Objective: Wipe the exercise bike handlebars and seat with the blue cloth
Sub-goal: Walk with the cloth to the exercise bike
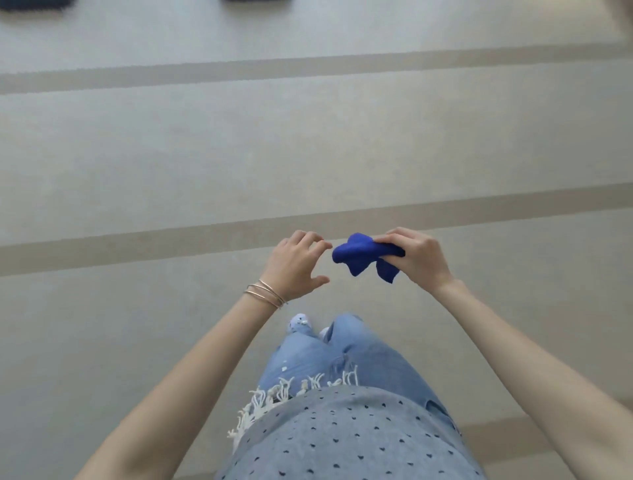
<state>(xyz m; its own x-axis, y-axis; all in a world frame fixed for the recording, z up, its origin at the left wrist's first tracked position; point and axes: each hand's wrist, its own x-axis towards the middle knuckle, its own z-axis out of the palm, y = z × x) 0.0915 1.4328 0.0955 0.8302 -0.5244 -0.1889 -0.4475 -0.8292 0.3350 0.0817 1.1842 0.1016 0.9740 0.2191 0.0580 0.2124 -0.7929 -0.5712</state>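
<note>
The blue cloth is bunched up in front of me at waist height, above the floor. My right hand grips its right end, and loose corners hang down below the fingers. My left hand hovers just left of the cloth with fingers spread and curled, a small gap between fingertips and cloth. Thin bangles circle the left wrist. No handlebars or seat of the exercise bike appear in the head view.
Pale floor with darker beige stripes stretches ahead. Two dark shapes sit at the very top edge, cut off. My jeans and slippered feet show below the hands.
</note>
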